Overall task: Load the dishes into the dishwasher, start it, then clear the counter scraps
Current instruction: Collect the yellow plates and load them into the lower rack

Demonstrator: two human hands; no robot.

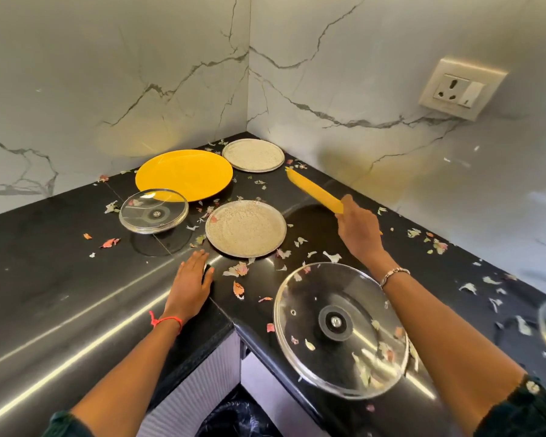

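Your right hand [358, 228] grips one end of a flat yellow piece [316, 190], raised above the black counter [44, 279] near the corner. It is blurred, but it looks like a plate seen edge-on. Your left hand [193, 280] lies flat on the counter, fingers straight and together. Just beyond it sits the near steel plate [246, 232]. The far steel plate [252, 154] sits in the corner beside a yellow plate [183, 175], with a small glass lid [153, 210] at that plate's near rim. A large glass lid [341, 329] lies by your right forearm, and scraps [238, 288] are strewn around.
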